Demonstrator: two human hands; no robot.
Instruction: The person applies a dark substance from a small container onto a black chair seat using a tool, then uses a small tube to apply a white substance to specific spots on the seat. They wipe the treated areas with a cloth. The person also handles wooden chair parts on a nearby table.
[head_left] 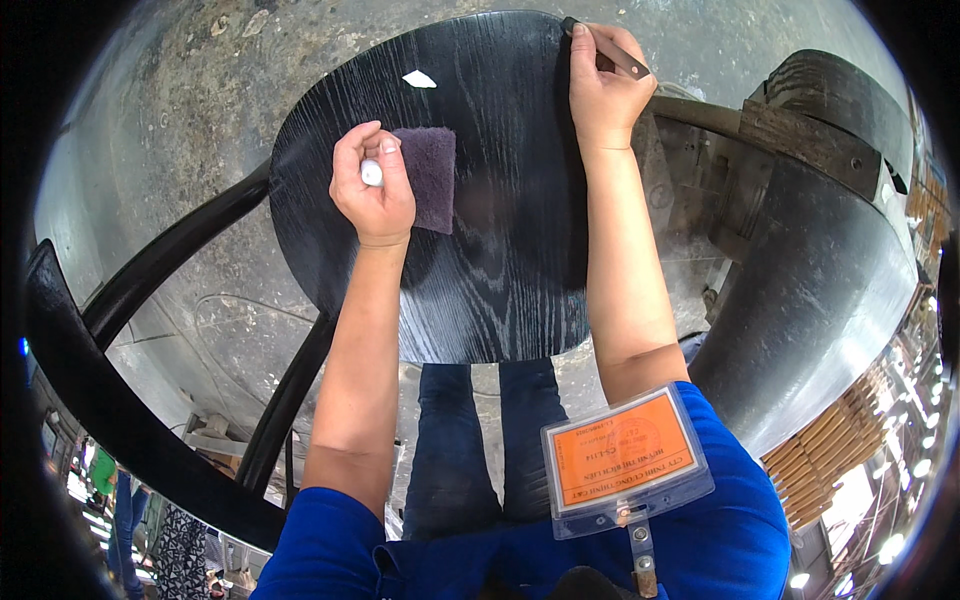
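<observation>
A black wood-grained chair seat [510,200] lies in front of me, its black curved frame [150,420] reaching to the left. My left hand [375,190] is curled round a white rod-like thing [372,173], of which only the rounded end shows. That hand is over the seat, beside a fuzzy dark purple pad [433,180] and partly covering it. At the seat's far right edge, my right hand [612,85] pinches a narrow flat tool [625,58] with a dark tip against the rim; its exact kind is unclear. A small white scrap [420,79] rests on the seat.
A large dark curved drum-like object [800,270] with a wooden bar [820,140] stands close on the right. Stacked wooden pieces [830,440] are at lower right. Another person [125,520] stands at far lower left. My badge [630,460] hangs near my right arm.
</observation>
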